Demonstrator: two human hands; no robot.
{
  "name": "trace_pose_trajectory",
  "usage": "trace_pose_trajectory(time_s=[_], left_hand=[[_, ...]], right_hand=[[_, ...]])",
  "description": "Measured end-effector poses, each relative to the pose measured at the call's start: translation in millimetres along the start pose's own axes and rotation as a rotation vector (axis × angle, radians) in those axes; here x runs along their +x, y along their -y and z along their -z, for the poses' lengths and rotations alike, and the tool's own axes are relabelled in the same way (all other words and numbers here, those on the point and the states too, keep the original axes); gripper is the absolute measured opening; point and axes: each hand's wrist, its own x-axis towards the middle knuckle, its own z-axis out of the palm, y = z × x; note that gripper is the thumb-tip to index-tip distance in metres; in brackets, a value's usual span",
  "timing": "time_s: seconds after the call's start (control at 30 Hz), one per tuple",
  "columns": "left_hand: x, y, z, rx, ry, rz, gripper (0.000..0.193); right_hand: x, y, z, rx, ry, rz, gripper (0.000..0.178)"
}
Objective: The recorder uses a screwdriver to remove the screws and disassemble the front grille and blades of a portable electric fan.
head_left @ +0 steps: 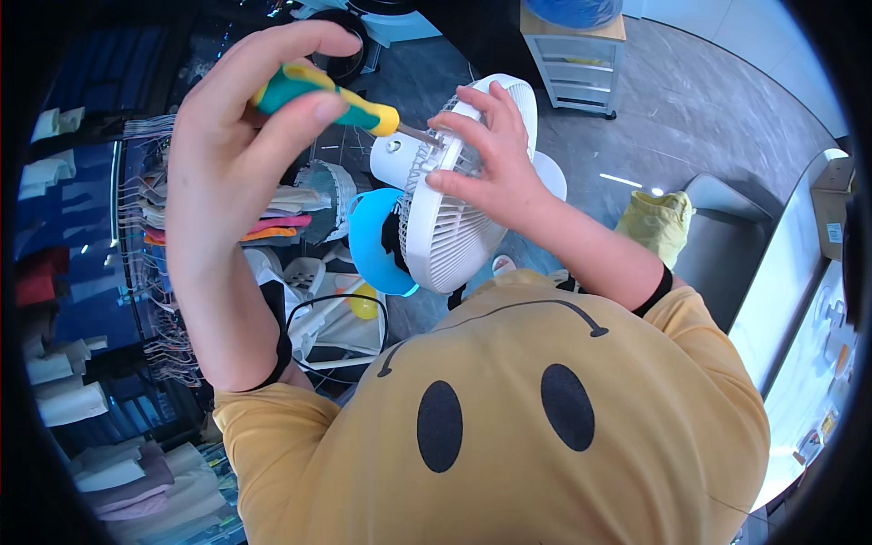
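Note:
My left hand (241,127) is closed around the green and yellow handle of a screwdriver (371,114), with the thumb along its near side. The metal shaft points right, and its tip meets the rim of a white fan (454,232). My right hand (500,159) grips the fan's edge, its fingers spread over the top and the thumb on the front grille. The fan is tilted, with its slatted grille facing toward me. Behind it is a rounded white housing (391,162). Whether a screw sits under the tip is too small to tell.
Below the fan stands a light blue tub (368,250) with something black in it. A wire basket (329,195) and hanging clothes (282,221) are at left. A white wheeled cart (577,77) stands far back. Yellow-green cloth (656,225) lies near a grey seat-like shape (727,241).

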Motion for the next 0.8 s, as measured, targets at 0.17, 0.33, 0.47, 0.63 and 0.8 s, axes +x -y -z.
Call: trace_pose_trajectory(time_s=[0.17,0.33,0.47,0.63,0.8], left_hand=[[1,2,-5,0.411,-0.172,0.237,0.025],[-3,-1,-1,0.068,-0.063,-0.086,0.034],[-2,0,-1,0.118,-0.055,0.011,0.032],[7,1,-13,0.361,-0.276,0.075,0.018],[2,-12,-20,-0.134,-0.193,0.002,0.029]], right_hand=[[-1,2,0,-0.005,-0.017,-0.002,0.051],[2,0,3,0.001,-0.008,-0.019,0.05],[1,2,2,-0.007,0.006,-0.009,0.051],[0,1,1,-0.04,0.021,-0.026,0.055],[3,-1,3,-0.03,0.003,-0.013,0.055]])
